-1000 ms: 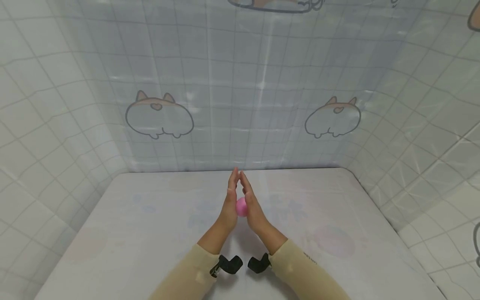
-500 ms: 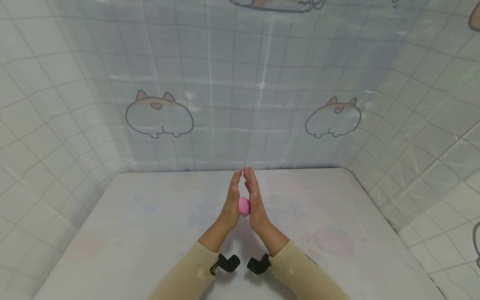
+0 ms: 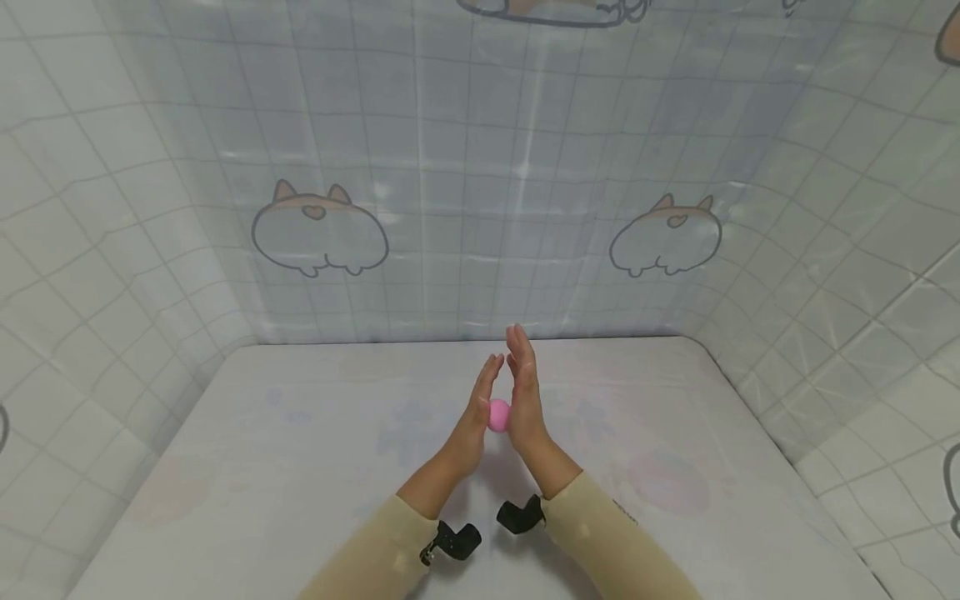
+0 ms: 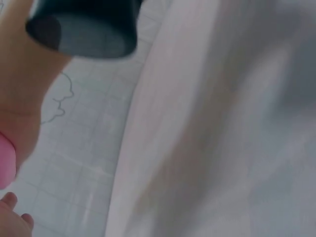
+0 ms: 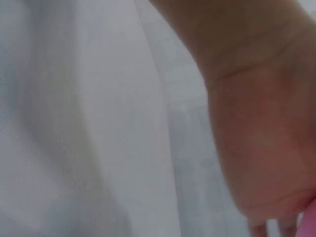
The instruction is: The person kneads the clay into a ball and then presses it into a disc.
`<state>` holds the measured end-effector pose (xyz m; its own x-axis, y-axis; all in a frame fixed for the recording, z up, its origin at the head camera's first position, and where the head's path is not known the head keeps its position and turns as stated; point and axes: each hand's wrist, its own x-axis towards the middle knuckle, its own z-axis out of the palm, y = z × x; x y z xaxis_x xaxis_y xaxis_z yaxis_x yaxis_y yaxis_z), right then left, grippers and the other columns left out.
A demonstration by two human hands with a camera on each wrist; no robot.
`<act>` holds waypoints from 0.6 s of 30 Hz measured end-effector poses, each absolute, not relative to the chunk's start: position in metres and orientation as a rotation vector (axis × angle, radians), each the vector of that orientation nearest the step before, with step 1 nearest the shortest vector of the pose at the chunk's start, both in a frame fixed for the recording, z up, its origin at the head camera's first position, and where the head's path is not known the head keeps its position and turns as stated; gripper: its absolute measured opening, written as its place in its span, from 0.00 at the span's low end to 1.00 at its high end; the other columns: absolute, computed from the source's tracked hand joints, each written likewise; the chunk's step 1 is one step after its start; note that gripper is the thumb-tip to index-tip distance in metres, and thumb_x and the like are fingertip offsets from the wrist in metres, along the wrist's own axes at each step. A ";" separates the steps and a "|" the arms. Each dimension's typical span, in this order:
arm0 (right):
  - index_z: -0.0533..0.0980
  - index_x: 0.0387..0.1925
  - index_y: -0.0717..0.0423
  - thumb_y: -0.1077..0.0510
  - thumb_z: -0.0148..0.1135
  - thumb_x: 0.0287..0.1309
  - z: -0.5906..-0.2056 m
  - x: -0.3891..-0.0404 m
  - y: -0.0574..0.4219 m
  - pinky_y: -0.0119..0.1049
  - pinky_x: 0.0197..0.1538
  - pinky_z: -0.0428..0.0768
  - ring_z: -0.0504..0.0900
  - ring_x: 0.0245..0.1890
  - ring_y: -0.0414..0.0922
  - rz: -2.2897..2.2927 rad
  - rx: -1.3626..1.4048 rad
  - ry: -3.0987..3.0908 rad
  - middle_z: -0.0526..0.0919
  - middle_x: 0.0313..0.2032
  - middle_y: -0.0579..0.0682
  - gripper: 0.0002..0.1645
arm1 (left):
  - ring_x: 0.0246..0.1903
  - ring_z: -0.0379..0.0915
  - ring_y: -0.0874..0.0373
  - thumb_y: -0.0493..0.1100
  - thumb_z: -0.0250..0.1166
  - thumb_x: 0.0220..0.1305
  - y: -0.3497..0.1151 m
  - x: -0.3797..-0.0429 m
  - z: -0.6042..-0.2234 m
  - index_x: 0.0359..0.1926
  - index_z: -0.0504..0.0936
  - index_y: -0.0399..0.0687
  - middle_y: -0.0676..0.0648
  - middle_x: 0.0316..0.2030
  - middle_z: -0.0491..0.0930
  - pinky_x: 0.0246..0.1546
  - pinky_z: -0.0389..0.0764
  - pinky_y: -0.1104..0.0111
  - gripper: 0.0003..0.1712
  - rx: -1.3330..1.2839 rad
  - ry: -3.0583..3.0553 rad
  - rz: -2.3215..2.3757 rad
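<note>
A small pink ball of smooth, clay-like look sits between my two flat palms. My left hand lies along its left side, fingers straight and slanting up to the right. On the other side my right hand presses it with straight fingers that reach farther forward than the left ones. The left wrist view catches only the edge of the pink ball, near the facing palm. In the right wrist view the right palm fills much of the frame, with a bit of pink at the corner.
Below the hands spreads a pale table with faint coloured prints. A gridded curtain with cartoon animal outlines stands at its far edge and along both sides. Black wrist cameras stick out from the beige sleeves.
Both hands and the pink ball have shifted slightly right. My right hand has slid forward against the left, which has drawn back. The ball looked longer half a second ago and rounder now.
</note>
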<state>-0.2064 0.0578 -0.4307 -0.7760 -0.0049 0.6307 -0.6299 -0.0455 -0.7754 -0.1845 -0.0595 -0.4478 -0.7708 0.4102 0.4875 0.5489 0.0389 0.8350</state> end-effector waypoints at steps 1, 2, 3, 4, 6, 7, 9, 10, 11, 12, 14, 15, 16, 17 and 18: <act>0.48 0.79 0.54 0.30 0.27 0.75 -0.431 -0.207 0.058 0.56 0.74 0.52 0.53 0.76 0.52 1.896 0.646 -1.802 0.56 0.76 0.54 0.45 | 0.77 0.29 0.41 0.72 0.21 0.73 -0.059 -0.184 -0.448 0.80 0.42 0.48 0.41 0.79 0.35 0.66 0.38 0.29 0.47 -1.031 -2.153 -1.832; 0.48 0.79 0.53 0.30 0.28 0.75 -0.431 -0.207 0.058 0.56 0.74 0.50 0.53 0.76 0.51 1.920 0.626 -1.813 0.55 0.76 0.53 0.45 | 0.77 0.29 0.41 0.72 0.21 0.74 -0.058 -0.183 -0.447 0.80 0.42 0.47 0.41 0.79 0.35 0.66 0.38 0.30 0.47 -1.048 -2.125 -1.831; 0.48 0.79 0.53 0.30 0.28 0.74 -0.432 -0.208 0.057 0.56 0.74 0.49 0.51 0.76 0.51 1.950 0.613 -1.822 0.54 0.77 0.53 0.45 | 0.77 0.29 0.41 0.71 0.21 0.74 -0.058 -0.183 -0.447 0.80 0.42 0.46 0.41 0.79 0.35 0.66 0.38 0.30 0.47 -1.061 -2.097 -1.830; 0.47 0.79 0.53 0.30 0.28 0.74 -0.432 -0.208 0.057 0.57 0.74 0.47 0.50 0.76 0.51 1.972 0.606 -1.840 0.53 0.77 0.53 0.45 | 0.77 0.29 0.42 0.71 0.22 0.74 -0.058 -0.183 -0.447 0.80 0.42 0.45 0.40 0.79 0.36 0.67 0.38 0.31 0.47 -1.071 -2.070 -1.823; 0.45 0.79 0.53 0.28 0.27 0.73 -0.433 -0.208 0.056 0.58 0.74 0.45 0.47 0.77 0.51 2.013 0.621 -1.878 0.49 0.78 0.53 0.47 | 0.77 0.30 0.43 0.72 0.21 0.73 -0.057 -0.183 -0.446 0.80 0.42 0.43 0.39 0.79 0.37 0.67 0.38 0.31 0.48 -1.076 -2.027 -1.810; 0.44 0.80 0.53 0.28 0.27 0.73 -0.434 -0.208 0.055 0.59 0.74 0.44 0.46 0.77 0.52 2.029 0.635 -1.895 0.48 0.78 0.53 0.47 | 0.77 0.30 0.43 0.72 0.21 0.73 -0.057 -0.183 -0.446 0.80 0.42 0.42 0.38 0.79 0.37 0.67 0.38 0.32 0.49 -1.075 -2.007 -1.802; 0.43 0.80 0.54 0.28 0.25 0.73 -0.435 -0.206 0.054 0.61 0.73 0.43 0.45 0.77 0.53 2.038 0.667 -1.938 0.46 0.79 0.54 0.48 | 0.77 0.30 0.43 0.72 0.21 0.73 -0.058 -0.183 -0.444 0.79 0.41 0.41 0.38 0.79 0.37 0.67 0.37 0.32 0.49 -1.058 -1.977 -1.793; 0.43 0.80 0.53 0.28 0.24 0.73 -0.436 -0.205 0.053 0.62 0.73 0.42 0.45 0.77 0.54 2.031 0.680 -1.964 0.45 0.79 0.53 0.48 | 0.77 0.30 0.44 0.72 0.21 0.73 -0.058 -0.183 -0.443 0.79 0.41 0.41 0.38 0.79 0.37 0.67 0.36 0.32 0.49 -1.042 -1.968 -1.790; 0.43 0.80 0.52 0.27 0.24 0.73 -0.436 -0.204 0.052 0.62 0.73 0.43 0.45 0.77 0.54 2.026 0.692 -1.984 0.45 0.79 0.53 0.48 | 0.77 0.30 0.43 0.72 0.22 0.73 -0.059 -0.183 -0.443 0.79 0.41 0.41 0.38 0.79 0.37 0.67 0.36 0.32 0.49 -1.026 -1.962 -1.784; 0.44 0.80 0.52 0.27 0.23 0.72 -0.437 -0.203 0.051 0.62 0.73 0.44 0.45 0.77 0.54 2.020 0.703 -2.002 0.45 0.79 0.53 0.48 | 0.77 0.29 0.43 0.72 0.22 0.73 -0.059 -0.183 -0.441 0.79 0.41 0.41 0.38 0.79 0.36 0.67 0.36 0.32 0.49 -1.006 -1.959 -1.779; 0.43 0.80 0.51 0.25 0.23 0.71 -0.439 -0.202 0.049 0.61 0.73 0.44 0.45 0.78 0.54 2.027 0.738 -2.024 0.45 0.79 0.52 0.50 | 0.77 0.29 0.44 0.73 0.22 0.73 -0.060 -0.184 -0.439 0.80 0.41 0.43 0.40 0.79 0.36 0.67 0.35 0.32 0.49 -0.956 -1.967 -1.769; 0.43 0.80 0.51 0.24 0.24 0.70 -0.440 -0.201 0.048 0.62 0.73 0.44 0.44 0.78 0.54 2.039 0.760 -2.027 0.45 0.79 0.52 0.50 | 0.77 0.29 0.44 0.73 0.22 0.72 -0.061 -0.184 -0.438 0.80 0.40 0.44 0.41 0.79 0.36 0.68 0.36 0.32 0.50 -0.932 -1.971 -1.765; 0.43 0.80 0.50 0.23 0.24 0.69 -0.441 -0.201 0.047 0.61 0.73 0.45 0.45 0.77 0.54 2.050 0.783 -2.030 0.46 0.79 0.52 0.51 | 0.77 0.29 0.44 0.74 0.22 0.72 -0.061 -0.185 -0.436 0.80 0.40 0.45 0.42 0.79 0.36 0.68 0.36 0.33 0.50 -0.911 -1.972 -1.768; 0.43 0.80 0.49 0.22 0.24 0.69 -0.442 -0.200 0.047 0.61 0.73 0.45 0.45 0.77 0.54 2.060 0.811 -2.032 0.46 0.79 0.53 0.52 | 0.77 0.29 0.45 0.75 0.21 0.71 -0.062 -0.187 -0.435 0.80 0.40 0.46 0.43 0.79 0.35 0.68 0.36 0.33 0.50 -0.889 -1.977 -1.766; 0.42 0.80 0.50 0.22 0.24 0.69 -0.443 -0.199 0.046 0.62 0.73 0.44 0.44 0.77 0.55 2.073 0.845 -2.024 0.45 0.79 0.54 0.52 | 0.77 0.29 0.45 0.75 0.21 0.71 -0.063 -0.188 -0.434 0.80 0.40 0.47 0.44 0.79 0.35 0.68 0.36 0.33 0.50 -0.869 -1.981 -1.770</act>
